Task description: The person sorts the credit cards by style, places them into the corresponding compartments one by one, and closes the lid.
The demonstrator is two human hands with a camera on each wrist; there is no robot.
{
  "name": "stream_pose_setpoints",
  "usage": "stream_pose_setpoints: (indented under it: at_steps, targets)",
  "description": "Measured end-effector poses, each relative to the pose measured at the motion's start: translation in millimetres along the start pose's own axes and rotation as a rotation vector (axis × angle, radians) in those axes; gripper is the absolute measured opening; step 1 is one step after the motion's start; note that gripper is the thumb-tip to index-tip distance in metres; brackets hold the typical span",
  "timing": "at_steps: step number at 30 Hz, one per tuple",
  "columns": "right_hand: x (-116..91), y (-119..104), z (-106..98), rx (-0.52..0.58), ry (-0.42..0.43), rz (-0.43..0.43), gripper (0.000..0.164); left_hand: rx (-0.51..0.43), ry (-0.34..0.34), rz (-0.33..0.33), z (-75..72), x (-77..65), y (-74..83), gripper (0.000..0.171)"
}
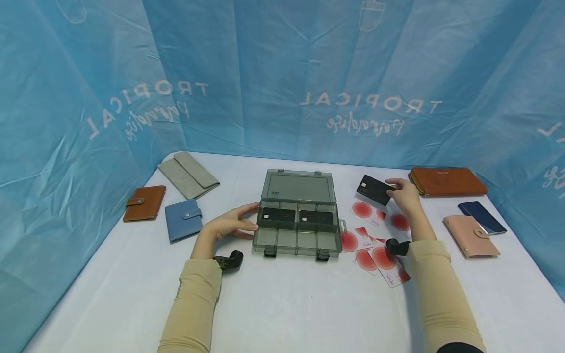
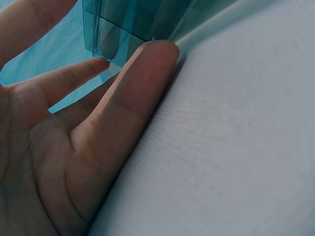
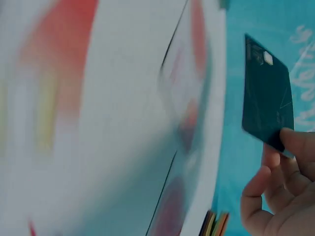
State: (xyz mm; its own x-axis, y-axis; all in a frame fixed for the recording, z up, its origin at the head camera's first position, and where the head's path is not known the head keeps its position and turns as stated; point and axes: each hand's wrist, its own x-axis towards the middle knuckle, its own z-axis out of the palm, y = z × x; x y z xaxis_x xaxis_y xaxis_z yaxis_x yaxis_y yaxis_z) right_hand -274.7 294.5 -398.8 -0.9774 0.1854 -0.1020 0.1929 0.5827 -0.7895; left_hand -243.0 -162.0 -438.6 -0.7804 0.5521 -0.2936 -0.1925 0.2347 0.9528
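Observation:
My right hand (image 1: 404, 195) pinches a black bank card (image 1: 373, 190) by one corner between thumb and fingers. In the right wrist view the same card (image 3: 267, 93) stands raised over the table, its chip showing. A see-through grey-green compartment box (image 1: 297, 240) lies with its lid (image 1: 300, 187) folded back. Two black cards, a left one (image 1: 278, 215) and a right one (image 1: 316, 217), sit in its back compartments; the front ones hold nothing. Against the box's left side rests my left hand (image 1: 230, 224), its fingers spread and mostly straight along the wall.
Several red-and-white cards (image 1: 383, 258) lie right of the box. Farther right are a brown zip wallet (image 1: 450, 182), a dark blue phone (image 1: 482, 216) and a pink card holder (image 1: 471, 236). Leftward lie a grey wallet (image 1: 189, 174), a blue one (image 1: 183, 220) and a brown one (image 1: 144, 203).

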Motion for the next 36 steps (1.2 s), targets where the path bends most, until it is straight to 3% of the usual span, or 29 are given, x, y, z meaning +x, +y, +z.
stream_pose_setpoints:
  at_steps: [7,19,28,36]
  targets:
    - [-22.4,-28.5,17.1,0.213,-0.056,-0.031,0.038,0.005,-0.001,-0.002,0.5,-0.7,1.1,0.084]
    - [-53.4,-57.5,59.3,0.254,-0.192,-0.259,0.029,0.005,-0.003,0.002,1.1,-1.6,1.0,0.084]
    - [-60.3,-61.5,84.1,-0.014,-0.258,-0.375,0.020,-0.007,0.003,-0.008,1.2,-2.7,1.0,0.085]
    - [-62.8,-61.9,88.7,-0.266,-0.267,-0.558,0.016,-0.001,-0.001,0.004,1.1,-1.9,1.2,0.084]
